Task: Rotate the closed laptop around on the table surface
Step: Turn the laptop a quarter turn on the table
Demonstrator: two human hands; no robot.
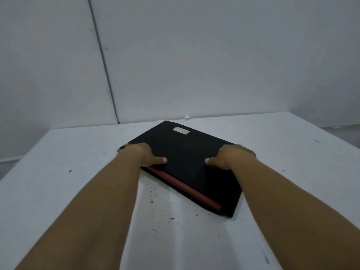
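A closed black laptop (185,152) lies flat on the white table (78,172), turned at an angle so one corner points toward the far wall. A red strip runs along its near-left edge, and a pale label sits on the lid near the far corner. My left hand (142,153) grips the laptop's left corner, thumb on the lid, fingers wrapped over the edge. My right hand (231,155) grips the right corner the same way, thumb on the lid.
Dark specks and scuffs mark the table in front of the laptop. A white wall with a vertical seam (103,61) stands right behind the table's far edge. Small bits of pale tape (187,117) stick at that far edge. The table's right edge drops off at far right.
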